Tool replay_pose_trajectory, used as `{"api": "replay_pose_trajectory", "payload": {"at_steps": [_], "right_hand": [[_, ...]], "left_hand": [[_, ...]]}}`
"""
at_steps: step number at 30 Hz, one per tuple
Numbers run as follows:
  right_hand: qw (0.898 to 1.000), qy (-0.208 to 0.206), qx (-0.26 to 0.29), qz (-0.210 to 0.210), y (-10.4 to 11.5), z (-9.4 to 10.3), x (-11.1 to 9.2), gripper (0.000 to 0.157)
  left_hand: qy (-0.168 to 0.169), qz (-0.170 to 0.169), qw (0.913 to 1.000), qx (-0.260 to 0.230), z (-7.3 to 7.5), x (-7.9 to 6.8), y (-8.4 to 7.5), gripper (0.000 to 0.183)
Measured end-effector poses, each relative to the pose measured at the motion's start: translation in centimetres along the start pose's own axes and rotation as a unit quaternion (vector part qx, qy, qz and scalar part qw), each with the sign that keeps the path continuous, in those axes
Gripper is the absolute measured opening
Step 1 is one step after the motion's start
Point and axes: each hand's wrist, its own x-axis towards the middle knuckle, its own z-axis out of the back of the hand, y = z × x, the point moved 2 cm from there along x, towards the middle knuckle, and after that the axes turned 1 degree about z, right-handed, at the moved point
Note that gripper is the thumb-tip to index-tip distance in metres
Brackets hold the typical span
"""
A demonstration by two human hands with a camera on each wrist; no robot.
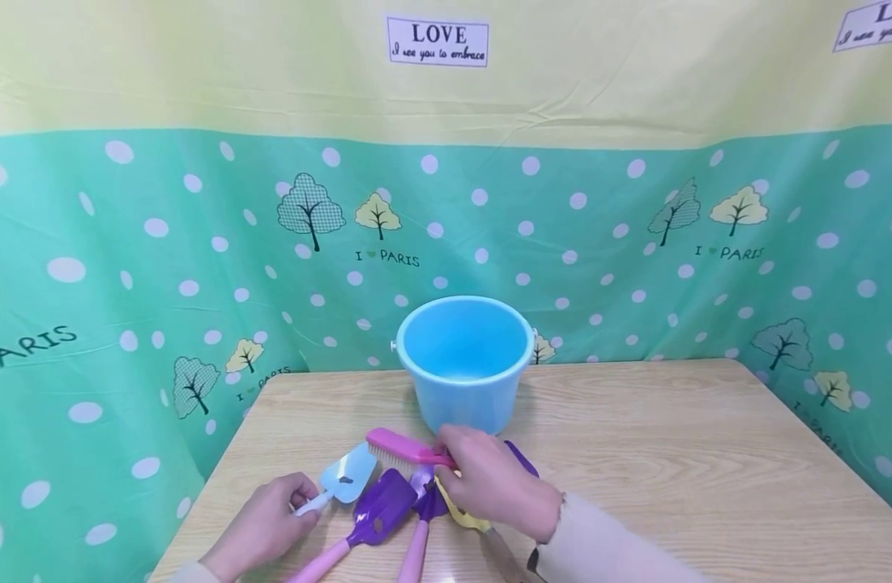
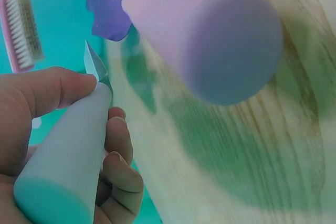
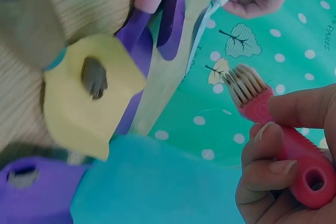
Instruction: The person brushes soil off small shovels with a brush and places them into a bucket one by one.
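Observation:
In the head view, my left hand [image 1: 266, 518] holds a light blue toy shovel [image 1: 349, 474] by its pale handle, blade pointing away. The left wrist view shows thumb and fingers curled round that handle [image 2: 68, 150]. My right hand [image 1: 489, 478] grips a pink scrub brush [image 1: 398, 445] by its handle, bristles facing down, in front of a blue bucket [image 1: 482, 405]. Below the hands lie a purple shovel [image 1: 383, 510] with a pink handle, another purple tool [image 1: 431, 506] with a pink handle, and a yellow tool [image 3: 79, 108], partly hidden by the right hand in the head view.
A further purple piece [image 1: 521, 457] shows behind the right hand. The bucket stands upright near the back of the wooden table [image 1: 672, 453]. A green and yellow printed curtain [image 1: 599, 202] surrounds the table at the back and sides.

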Motion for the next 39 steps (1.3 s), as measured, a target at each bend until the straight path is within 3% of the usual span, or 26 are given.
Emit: {"api": "replay_pose_trajectory", "payload": {"at_steps": [13, 23, 33, 39], "right_hand": [[0.998, -0.003, 0.06, -0.011, 1.0, -1.9, 2.0, 0.017], [0.999, -0.012, 0.048, 0.014, 1.9, -3.2, 2.8, 0.017], [0.998, 0.018, 0.034, 0.046, 2.9, -4.8, 2.9, 0.021], [0.998, 0.041, 0.041, 0.04, 3.4, -5.7, 2.9, 0.024]], "left_hand": [[-0.002, -0.015, 0.9998, 0.009, 0.2, 0.0, -0.3, 0.016], [-0.006, -0.03, 0.9994, 0.013, 0.4, 0.1, -0.7, 0.016], [-0.004, 0.005, 0.9998, 0.018, 0.7, 0.2, -0.8, 0.015], [-0.004, -0.005, 0.9998, 0.02, 0.8, 0.2, -0.8, 0.015]]}}
